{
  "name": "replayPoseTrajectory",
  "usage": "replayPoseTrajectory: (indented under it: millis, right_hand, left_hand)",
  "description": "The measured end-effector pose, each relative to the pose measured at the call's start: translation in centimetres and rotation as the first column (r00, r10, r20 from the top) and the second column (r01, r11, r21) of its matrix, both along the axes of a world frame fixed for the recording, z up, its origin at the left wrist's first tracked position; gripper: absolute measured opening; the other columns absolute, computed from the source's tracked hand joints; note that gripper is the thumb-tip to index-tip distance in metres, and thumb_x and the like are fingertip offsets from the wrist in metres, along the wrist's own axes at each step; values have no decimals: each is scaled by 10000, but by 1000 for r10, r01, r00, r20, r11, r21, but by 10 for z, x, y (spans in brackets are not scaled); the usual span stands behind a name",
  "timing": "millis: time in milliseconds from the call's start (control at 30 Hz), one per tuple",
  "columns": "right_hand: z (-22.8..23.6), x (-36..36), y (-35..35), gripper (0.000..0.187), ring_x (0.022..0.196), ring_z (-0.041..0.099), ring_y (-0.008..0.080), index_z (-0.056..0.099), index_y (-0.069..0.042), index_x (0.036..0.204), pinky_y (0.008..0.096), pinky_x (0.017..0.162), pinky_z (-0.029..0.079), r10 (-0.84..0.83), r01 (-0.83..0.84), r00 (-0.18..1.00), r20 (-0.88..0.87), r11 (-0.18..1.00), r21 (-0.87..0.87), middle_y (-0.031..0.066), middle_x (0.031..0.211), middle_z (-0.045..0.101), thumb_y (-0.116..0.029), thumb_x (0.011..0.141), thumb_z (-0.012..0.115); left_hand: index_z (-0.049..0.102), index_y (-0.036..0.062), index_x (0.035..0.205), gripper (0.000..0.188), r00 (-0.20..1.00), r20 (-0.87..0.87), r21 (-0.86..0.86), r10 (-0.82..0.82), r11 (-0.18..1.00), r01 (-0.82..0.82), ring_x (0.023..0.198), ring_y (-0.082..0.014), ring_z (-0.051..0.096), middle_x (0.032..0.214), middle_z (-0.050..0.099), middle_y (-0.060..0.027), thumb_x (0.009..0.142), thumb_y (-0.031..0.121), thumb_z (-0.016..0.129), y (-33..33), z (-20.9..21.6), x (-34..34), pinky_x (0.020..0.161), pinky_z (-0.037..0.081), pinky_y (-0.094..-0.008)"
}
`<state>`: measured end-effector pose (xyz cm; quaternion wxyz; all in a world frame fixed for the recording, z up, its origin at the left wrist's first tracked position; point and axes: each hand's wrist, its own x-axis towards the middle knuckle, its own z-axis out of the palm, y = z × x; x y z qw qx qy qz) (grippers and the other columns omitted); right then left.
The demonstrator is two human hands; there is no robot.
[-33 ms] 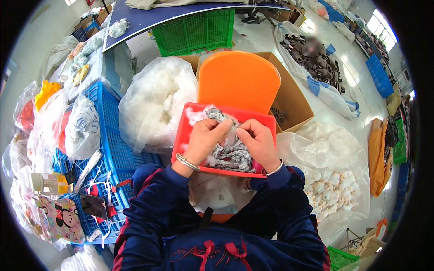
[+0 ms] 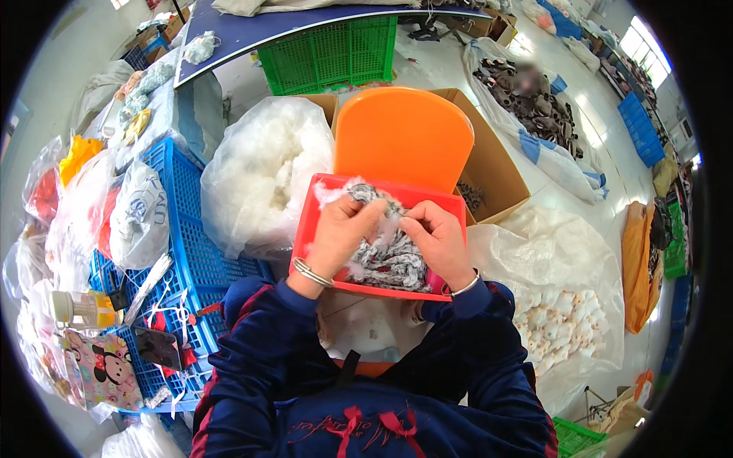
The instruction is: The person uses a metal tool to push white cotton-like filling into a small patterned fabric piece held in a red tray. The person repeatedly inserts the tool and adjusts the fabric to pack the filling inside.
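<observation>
Both my hands work over a red tray [image 2: 304, 229] on my lap. My left hand [image 2: 341, 235], slightly smeared by motion, is closed in a pinch at a wisp of white stuffing [image 2: 389, 228]. Close beside it my right hand [image 2: 440, 240] pinches with thumb and forefinger. What sits in its fingertips is too small to make out. Under the hands lies a heap of grey, knobbly fabric pieces [image 2: 397, 263], partly hidden by them. More white fluff [image 2: 330, 195] rests at the tray's far left corner.
A clear bag of white stuffing [image 2: 267, 168] stands left of the tray. An orange stool seat [image 2: 405, 137] and a cardboard box [image 2: 496, 172] are beyond it. Blue crates [image 2: 191, 267] with scissors and a phone flank my left; small white pieces [image 2: 561, 324] lie on plastic at right.
My left hand has shifted slightly, its fingers drawing a little away from the right hand's fingertips. My right hand has hardly moved.
</observation>
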<state>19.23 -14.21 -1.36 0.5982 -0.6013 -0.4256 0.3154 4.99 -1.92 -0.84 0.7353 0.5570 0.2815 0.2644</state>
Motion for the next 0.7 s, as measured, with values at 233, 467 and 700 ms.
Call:
replayPoseTrajectory:
  millis: [233, 467, 700]
  right_hand:
    - [-2, 13, -4, 117, 688, 508, 39, 594, 5, 877, 214, 621, 427, 72, -70, 996, 52, 997, -40, -15, 757, 587, -75, 898, 678]
    - [6, 4, 1, 143, 692, 469, 44, 582, -5, 863, 222, 607, 399, 82, -99, 987, -136, 987, -124, -26, 757, 555, -115, 923, 649]
    - [6, 54, -19, 152, 636, 423, 38, 580, -25, 855, 203, 559, 351, 212, -193, 974, 74, 959, -209, -43, 703, 480, -142, 934, 638]
  left_hand:
    - [697, 3, 926, 170, 999, 9, -5, -50, 999, 50, 542, -66, 506, 628, 569, 6, 929, 167, 655, 5, 7, -3, 512, 404, -223]
    - [611, 18, 699, 322, 997, -54, -27, -53, 998, 52, 537, -75, 539, 624, 598, -27, 910, 250, 686, 1, -3, 5, 502, 400, -219]
    - [666, 38, 889, 184, 998, 30, -89, -63, 994, 65, 707, -60, 553, 771, 618, 14, 955, 202, 616, 37, -2, -7, 657, 440, -220]
